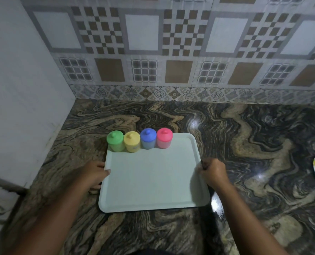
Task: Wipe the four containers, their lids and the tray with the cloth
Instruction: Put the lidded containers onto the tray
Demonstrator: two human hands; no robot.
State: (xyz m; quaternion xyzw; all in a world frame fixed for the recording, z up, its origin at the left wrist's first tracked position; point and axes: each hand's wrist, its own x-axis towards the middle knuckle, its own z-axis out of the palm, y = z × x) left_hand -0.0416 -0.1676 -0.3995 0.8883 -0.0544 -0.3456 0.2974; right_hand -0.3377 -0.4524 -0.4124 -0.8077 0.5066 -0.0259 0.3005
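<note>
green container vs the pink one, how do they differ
The green container is at the row's left end, by the left rim of the tray; the pink container is at the right end, with bare tray to its right. Colour differs: green versus pink. Both stand upright, closed, along the far edge.

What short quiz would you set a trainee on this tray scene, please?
1. True or false: the left hand and the right hand hold opposite edges of the tray.
2. Which container stands at the right end of the row? A green, B blue, C pink.
3. Short answer: is the cloth in view?

Key
1. True.
2. C, the pink container.
3. No, no cloth shows in this view.
</note>
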